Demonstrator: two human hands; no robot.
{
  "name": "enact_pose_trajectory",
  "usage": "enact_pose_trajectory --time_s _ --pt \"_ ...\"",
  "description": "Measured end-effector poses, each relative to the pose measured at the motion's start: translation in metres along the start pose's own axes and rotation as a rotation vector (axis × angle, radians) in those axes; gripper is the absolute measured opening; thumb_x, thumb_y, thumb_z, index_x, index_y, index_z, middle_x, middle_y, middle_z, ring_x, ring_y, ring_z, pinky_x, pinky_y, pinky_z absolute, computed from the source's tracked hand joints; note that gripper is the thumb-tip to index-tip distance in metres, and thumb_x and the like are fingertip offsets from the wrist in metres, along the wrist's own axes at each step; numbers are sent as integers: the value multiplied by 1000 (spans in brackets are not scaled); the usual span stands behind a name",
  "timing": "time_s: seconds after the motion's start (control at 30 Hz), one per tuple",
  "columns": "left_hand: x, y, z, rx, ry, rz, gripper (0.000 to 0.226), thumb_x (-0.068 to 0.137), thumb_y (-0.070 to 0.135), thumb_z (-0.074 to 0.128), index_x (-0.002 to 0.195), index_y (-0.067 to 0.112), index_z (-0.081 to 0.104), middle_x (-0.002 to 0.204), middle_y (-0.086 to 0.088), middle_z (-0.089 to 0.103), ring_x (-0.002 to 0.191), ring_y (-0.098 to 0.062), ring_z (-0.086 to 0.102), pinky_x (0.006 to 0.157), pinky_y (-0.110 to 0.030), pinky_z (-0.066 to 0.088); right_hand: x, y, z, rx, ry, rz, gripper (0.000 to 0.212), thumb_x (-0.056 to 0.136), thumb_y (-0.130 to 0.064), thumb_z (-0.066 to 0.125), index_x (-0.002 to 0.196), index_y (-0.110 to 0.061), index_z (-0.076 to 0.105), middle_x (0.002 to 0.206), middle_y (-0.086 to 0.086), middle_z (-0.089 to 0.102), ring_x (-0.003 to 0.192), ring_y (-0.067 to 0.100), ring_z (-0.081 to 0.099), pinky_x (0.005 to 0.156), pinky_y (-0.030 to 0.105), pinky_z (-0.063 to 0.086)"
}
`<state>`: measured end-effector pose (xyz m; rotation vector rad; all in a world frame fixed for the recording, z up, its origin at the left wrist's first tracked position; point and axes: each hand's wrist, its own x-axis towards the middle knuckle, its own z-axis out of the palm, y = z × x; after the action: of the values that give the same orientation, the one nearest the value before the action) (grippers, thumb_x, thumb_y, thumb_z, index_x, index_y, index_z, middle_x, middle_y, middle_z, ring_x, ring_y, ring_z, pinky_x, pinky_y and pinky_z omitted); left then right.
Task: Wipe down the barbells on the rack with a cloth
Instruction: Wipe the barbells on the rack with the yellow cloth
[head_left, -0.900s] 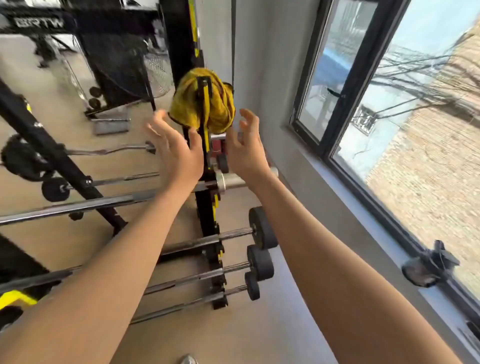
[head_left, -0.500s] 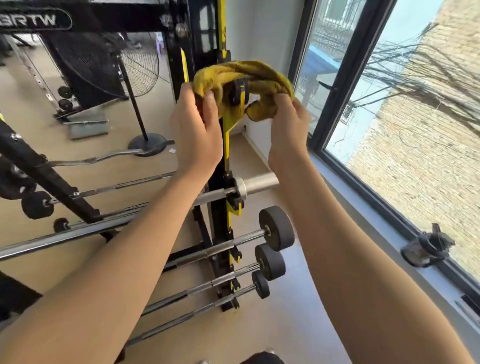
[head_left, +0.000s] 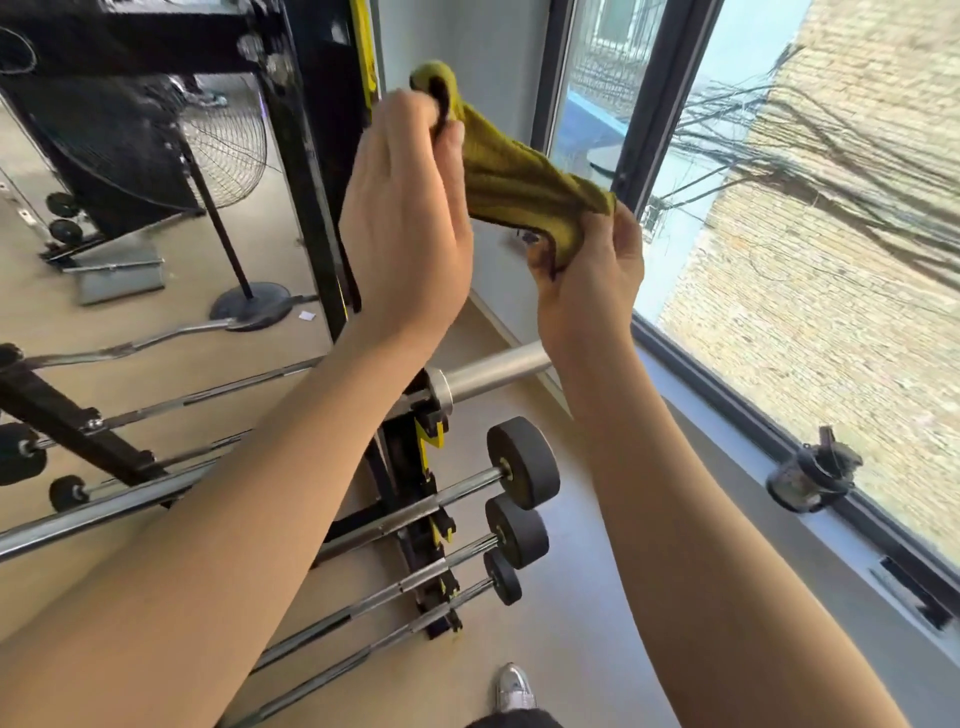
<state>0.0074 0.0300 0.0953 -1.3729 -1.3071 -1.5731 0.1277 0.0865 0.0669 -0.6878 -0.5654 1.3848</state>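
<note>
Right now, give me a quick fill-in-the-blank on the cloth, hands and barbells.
The left hand and right hand grip a ____ cloth.
The cloth touches ____ of the barbells.
The rack upright stands to the ____ of the cloth.
Missing: yellow; none; left.

Nubby yellow cloth (head_left: 519, 176); glossy chrome barbells (head_left: 415, 506).
</note>
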Motion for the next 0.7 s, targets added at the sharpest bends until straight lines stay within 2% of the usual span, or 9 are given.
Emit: enact_pose_trajectory --time_s 0.1,0.17,0.27,0.33,0.4,0.47,0.53,0.6,0.7 --pt "21 0 16 83 21 -60 26 111 14 48 101 -5 63 88 -10 63 76 -21 60 67 -37 52 13 -7 15 3 -59 19 10 109 -9 49 116 -12 55 78 8 50 57 15 52 56 29 52" --pt "32 5 25 82 -59 -29 30 111 19 46 105 -6 62 91 -12 64 78 -24 61 69 -37 51 23 -13 20 14 -62 67 8 109 -14 50 107 -12 58 83 7 55 64 16 56 60 30 54" --pt "30 17 36 11 -203 0 31 111 24 46 104 -3 59 83 -5 58 70 -21 58 59 -33 45 37 -23 15 -62 52 132 15 104 -26 55 101 -18 67 98 1 68 87 17 64 63 28 55" --pt "11 21 43 -27 -262 -55 25 107 22 50 100 -1 56 77 -3 57 63 -19 57 54 -36 45 46 -25 3 -97 84 136 19 102 -24 53 95 -18 70 93 3 68 83 18 64 57 25 55" --pt "-13 23 47 -31 -307 -112 20 103 19 53 98 0 54 70 -2 55 55 -16 54 48 -36 45 53 -21 -14 -172 94 107 26 103 -19 51 87 -17 71 87 7 69 81 22 68 66 34 63" --pt "-29 25 48 -12 -342 -74 18 106 16 52 98 0 54 68 -1 53 52 -15 53 45 -37 44 59 -13 -30 -205 67 89 27 106 -17 46 92 -16 68 95 13 70 89 29 71 71 43 65" --pt "-31 31 49 -1 -348 60 18 109 13 50 101 -3 56 67 -1 54 51 -17 53 45 -34 41 64 -7 -39 -121 33 107 25 110 -14 41 104 -18 65 111 18 68 99 35 70 68 41 63" --pt "-22 41 54 -4 -286 148 15 111 17 46 112 3 52 68 2 52 51 -16 50 51 -26 33 73 -7 -42 28 50 145 28 110 -11 38 112 -20 64 120 16 66 104 32 69 68 38 62" --pt "1 50 64 -129 -173 89 5 113 21 37 117 18 36 73 3 49 53 -12 49 52 -22 32 92 -12 -45 89 43 149 39 105 -2 35 113 -24 66 112 13 64 91 26 64 60 30 57"
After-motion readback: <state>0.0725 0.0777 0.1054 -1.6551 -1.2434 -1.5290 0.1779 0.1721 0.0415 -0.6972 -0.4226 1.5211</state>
